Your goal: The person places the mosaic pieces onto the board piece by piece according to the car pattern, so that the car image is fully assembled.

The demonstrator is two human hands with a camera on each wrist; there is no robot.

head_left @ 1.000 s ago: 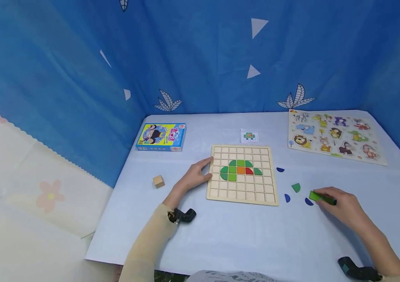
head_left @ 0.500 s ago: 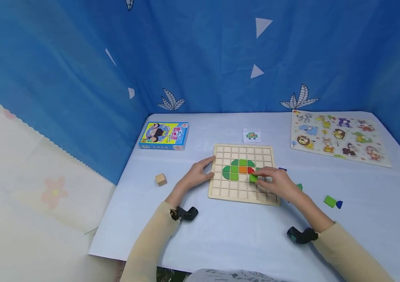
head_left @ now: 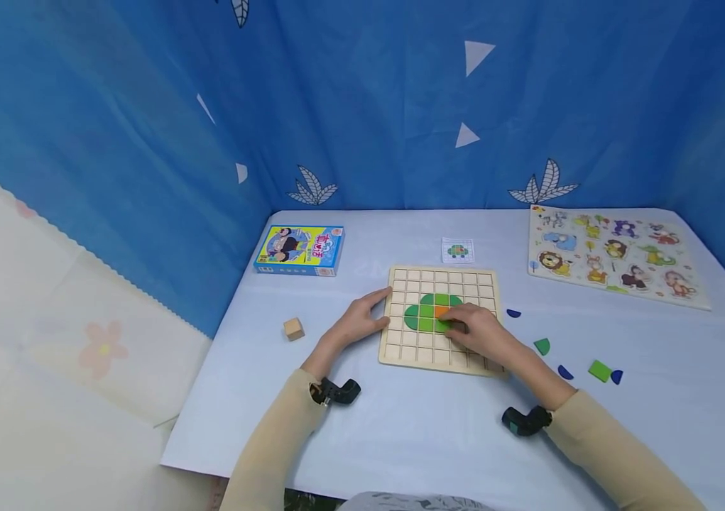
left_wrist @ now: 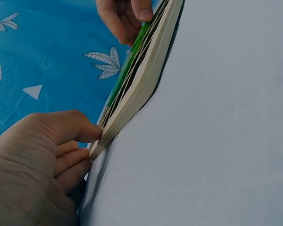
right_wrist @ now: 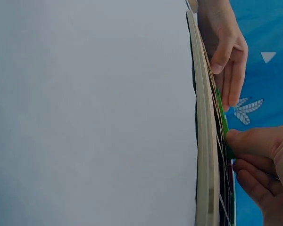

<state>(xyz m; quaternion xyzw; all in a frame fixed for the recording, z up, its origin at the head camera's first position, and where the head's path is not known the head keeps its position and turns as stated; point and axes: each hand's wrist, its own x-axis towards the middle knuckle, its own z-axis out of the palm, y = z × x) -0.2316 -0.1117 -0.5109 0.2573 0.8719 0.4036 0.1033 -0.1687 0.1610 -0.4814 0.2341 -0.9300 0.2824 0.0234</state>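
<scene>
A wooden grid board (head_left: 413, 354) lies mid-table with green and orange tiles set in its cells. My left hand (head_left: 357, 319) rests at the board's left edge, thumb and fingers spread against the rim. Over the board's middle, my right hand (head_left: 482, 333) pinches a green square tile (head_left: 443, 327) just below the orange square tile (head_left: 442, 312). In the right wrist view, thumb and fingertips meet on the green tile (right_wrist: 229, 151) at the board's surface. This hand hides the tiles to the right of the orange one.
Right of the board lie a green square tile (head_left: 600, 370), a green quarter-round tile (head_left: 542, 346) and several blue half-round tiles (head_left: 513, 313). Behind stands a pattern card (head_left: 458, 250), with an animal puzzle (head_left: 618, 259) to its right. A box (head_left: 300, 250) and wooden cube (head_left: 294, 328) are at left.
My right hand came from the table's right side to the board with a green square tile, then shifted slightly left over the grid. Another green square now lies on the table. The left hand stayed.
</scene>
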